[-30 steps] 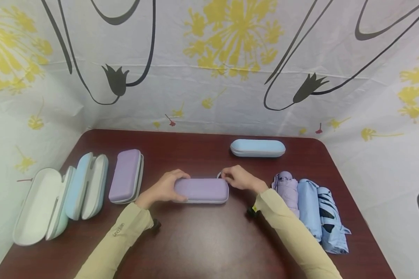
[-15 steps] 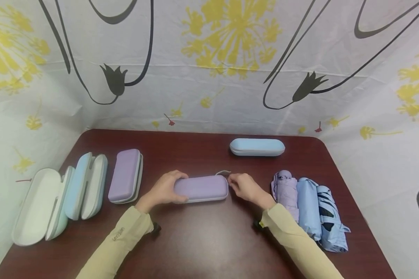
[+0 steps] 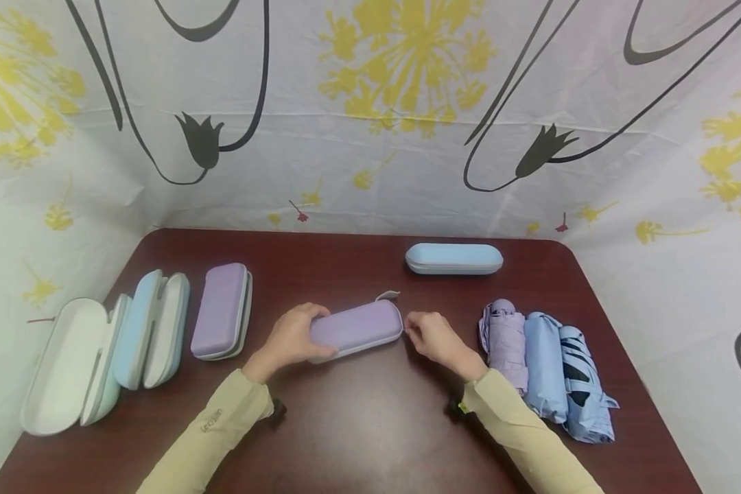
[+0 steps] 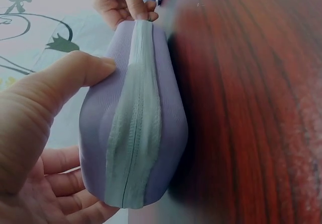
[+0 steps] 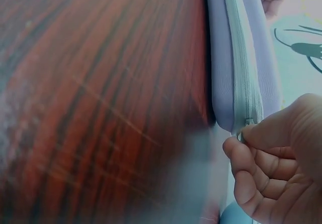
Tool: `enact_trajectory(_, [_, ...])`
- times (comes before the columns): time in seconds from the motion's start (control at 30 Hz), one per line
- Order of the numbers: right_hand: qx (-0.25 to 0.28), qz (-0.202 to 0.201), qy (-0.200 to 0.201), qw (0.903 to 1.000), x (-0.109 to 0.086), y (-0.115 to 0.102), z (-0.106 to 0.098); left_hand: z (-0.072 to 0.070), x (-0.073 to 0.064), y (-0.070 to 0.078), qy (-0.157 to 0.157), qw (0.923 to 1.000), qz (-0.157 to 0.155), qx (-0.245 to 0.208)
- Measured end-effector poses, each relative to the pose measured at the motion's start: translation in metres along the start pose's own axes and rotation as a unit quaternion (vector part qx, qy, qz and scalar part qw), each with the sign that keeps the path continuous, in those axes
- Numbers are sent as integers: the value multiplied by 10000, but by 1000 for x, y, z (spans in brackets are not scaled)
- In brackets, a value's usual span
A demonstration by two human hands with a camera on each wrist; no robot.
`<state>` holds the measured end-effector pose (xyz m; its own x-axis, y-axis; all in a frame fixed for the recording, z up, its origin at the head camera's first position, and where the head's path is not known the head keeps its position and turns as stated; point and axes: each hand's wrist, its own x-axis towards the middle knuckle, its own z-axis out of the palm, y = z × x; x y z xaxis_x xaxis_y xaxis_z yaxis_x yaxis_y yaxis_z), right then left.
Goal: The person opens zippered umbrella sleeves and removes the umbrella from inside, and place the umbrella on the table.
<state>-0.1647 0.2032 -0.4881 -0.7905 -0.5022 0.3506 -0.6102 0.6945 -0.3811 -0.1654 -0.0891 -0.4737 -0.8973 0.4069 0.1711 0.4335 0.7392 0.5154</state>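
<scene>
In the head view a lilac hard-shell zip case lies at mid-table, its right end angled toward the back. My left hand grips the case's left end, thumb on one side and fingers on the other. At the right end, my right hand pinches the zipper pull between thumb and forefinger. The right wrist view shows the zipper slider beside those fingertips. A pale zipper tape faces the left wrist camera with its teeth meeting. A small grey strap sticks out behind the case.
On the left stand another lilac case, an open light blue case and an open pale green case. A light blue case lies at the back. Folded lilac, light blue and striped blue umbrellas lie right.
My right hand has moved from the case's back right corner around to its right end. The case has turned, its right end swinging toward the back. My left hand keeps its grip.
</scene>
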Motion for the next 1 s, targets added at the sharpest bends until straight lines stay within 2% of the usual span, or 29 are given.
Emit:
enact_trajectory(0.3, [36, 335, 63, 9994, 1, -1, 1, 2, -4, 8, 45, 9994, -341, 35])
enact_trajectory(0.57, [224, 710, -220, 9970, 2, -5, 0, 3, -6, 15, -14, 9978, -646, 111])
enact_trajectory(1.0, [187, 800, 244, 9963, 1, -16, 9, 7, -11, 26, 141, 9947, -962, 339])
